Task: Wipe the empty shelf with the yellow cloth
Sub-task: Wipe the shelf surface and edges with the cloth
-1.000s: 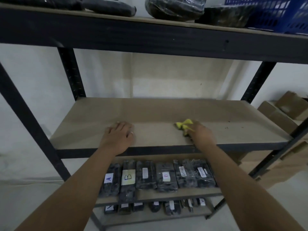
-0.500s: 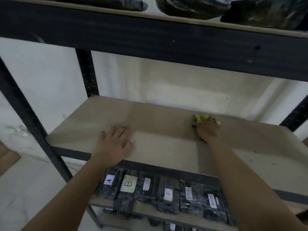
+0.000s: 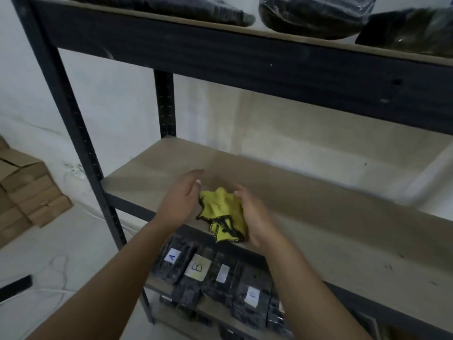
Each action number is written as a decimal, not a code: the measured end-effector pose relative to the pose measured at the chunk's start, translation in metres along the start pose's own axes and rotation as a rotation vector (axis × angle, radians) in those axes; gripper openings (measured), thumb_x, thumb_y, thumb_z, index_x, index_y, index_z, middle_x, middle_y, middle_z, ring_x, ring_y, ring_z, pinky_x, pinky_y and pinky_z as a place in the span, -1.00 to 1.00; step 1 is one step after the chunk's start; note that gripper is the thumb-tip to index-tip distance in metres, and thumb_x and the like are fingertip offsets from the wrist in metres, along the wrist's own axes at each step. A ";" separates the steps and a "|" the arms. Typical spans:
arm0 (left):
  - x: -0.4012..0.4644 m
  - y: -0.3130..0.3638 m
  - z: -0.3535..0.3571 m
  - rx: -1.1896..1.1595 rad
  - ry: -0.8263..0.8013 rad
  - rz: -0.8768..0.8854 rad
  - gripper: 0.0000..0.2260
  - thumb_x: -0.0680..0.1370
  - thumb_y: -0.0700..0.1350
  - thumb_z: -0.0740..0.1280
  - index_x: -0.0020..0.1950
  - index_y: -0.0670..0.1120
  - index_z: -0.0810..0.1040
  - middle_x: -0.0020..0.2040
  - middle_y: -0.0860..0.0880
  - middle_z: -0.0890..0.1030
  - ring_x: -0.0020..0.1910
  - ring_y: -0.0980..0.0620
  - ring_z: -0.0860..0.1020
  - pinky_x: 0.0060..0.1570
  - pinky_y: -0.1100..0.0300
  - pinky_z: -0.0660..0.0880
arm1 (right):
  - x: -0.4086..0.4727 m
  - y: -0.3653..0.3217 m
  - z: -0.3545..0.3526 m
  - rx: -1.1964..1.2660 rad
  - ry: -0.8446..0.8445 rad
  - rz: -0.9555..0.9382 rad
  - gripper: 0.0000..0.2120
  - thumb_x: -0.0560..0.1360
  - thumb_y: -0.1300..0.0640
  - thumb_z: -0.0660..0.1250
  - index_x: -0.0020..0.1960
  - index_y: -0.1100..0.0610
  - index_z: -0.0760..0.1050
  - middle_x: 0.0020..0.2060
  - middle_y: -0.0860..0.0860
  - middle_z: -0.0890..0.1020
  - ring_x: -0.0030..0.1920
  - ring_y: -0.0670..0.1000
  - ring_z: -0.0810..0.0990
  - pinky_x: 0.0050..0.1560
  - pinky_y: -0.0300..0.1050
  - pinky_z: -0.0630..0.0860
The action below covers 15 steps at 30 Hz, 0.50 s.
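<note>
The empty brown shelf board (image 3: 318,212) runs across the middle of the dark metal rack. A crumpled yellow cloth with dark stitched edges (image 3: 221,213) hangs above the board's front left part. My right hand (image 3: 255,217) grips the cloth from its right side, palm turned left. My left hand (image 3: 180,200) is raised off the board just left of the cloth, fingers apart, holding nothing. Both forearms reach up from the bottom of the view.
Dark wrapped packs with white labels, two marked A (image 3: 172,256) and B (image 3: 197,267), fill the lower shelf. Dark plastic-wrapped bundles (image 3: 311,15) sit on the top shelf. Cardboard boxes (image 3: 27,190) are stacked on the floor at left. A black upright post (image 3: 73,133) stands at the rack's front left.
My right hand has pulled the cloth back from mid-shelf to the front left and lifted it. My left hand has come off the board and moved toward the cloth. The view has swung left.
</note>
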State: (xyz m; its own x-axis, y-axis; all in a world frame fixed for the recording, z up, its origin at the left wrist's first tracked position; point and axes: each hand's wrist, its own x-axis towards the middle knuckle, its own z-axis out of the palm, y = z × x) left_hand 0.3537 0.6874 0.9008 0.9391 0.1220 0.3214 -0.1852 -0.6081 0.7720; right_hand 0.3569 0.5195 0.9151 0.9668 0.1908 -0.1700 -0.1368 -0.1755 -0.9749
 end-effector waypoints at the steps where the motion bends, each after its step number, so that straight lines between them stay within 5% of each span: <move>1: -0.003 0.013 0.007 0.067 0.018 0.056 -0.69 0.61 -0.14 0.10 0.34 -0.05 0.42 0.33 -0.06 0.47 0.23 0.03 0.44 0.22 0.18 0.32 | 0.000 0.001 -0.010 -0.007 0.109 -0.043 -0.66 0.59 0.08 0.08 0.32 -0.03 0.40 0.31 -0.03 0.47 0.29 0.03 0.43 0.36 0.01 0.33; 4: -0.016 0.049 0.048 0.379 -0.039 0.139 -0.67 0.57 -0.09 0.09 0.31 -0.11 0.40 0.28 -0.13 0.48 0.19 -0.14 0.46 0.21 -0.04 0.39 | 0.001 0.015 -0.042 -0.528 0.401 -0.238 -0.67 0.58 0.18 0.12 0.32 0.12 0.41 0.30 0.08 0.50 0.26 0.09 0.48 0.23 -0.17 0.34; 7: -0.032 0.061 0.087 0.712 -0.180 0.016 -0.55 0.60 0.01 -0.01 0.43 -0.18 0.22 0.44 -0.19 0.28 0.45 -0.21 0.13 0.42 -0.13 0.06 | -0.002 0.041 -0.060 -1.022 0.350 -0.207 -0.58 0.61 0.07 0.02 0.43 0.16 0.23 0.45 0.12 0.30 0.43 0.13 0.26 0.41 -0.02 0.20; 10: -0.037 0.050 0.087 0.822 -0.225 0.028 -0.54 0.61 -0.01 -0.02 0.49 -0.13 0.09 0.51 -0.15 0.15 0.49 -0.25 0.01 0.43 -0.18 -0.02 | -0.002 0.056 -0.061 -1.162 0.188 -0.115 -0.48 0.61 -0.11 -0.12 0.52 0.05 -0.01 0.54 0.05 0.02 0.53 0.11 -0.03 0.50 0.07 -0.07; 15: -0.040 0.003 0.029 0.873 -0.214 0.044 -0.57 0.61 -0.04 0.00 0.50 0.05 0.11 0.52 -0.04 0.16 0.45 -0.25 0.15 0.41 -0.15 0.07 | 0.003 0.057 -0.056 -1.240 0.137 -0.071 -0.34 0.47 -0.38 -0.27 0.50 -0.15 -0.20 0.54 0.04 -0.18 0.52 0.14 -0.22 0.46 0.14 -0.22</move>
State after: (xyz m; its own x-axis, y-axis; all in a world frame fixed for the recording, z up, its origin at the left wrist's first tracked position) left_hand 0.3242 0.6583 0.8746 0.9863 -0.0110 0.1647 -0.0180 -0.9990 0.0414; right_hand 0.3641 0.4557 0.8672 0.9883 0.1485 -0.0339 0.1403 -0.9743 -0.1762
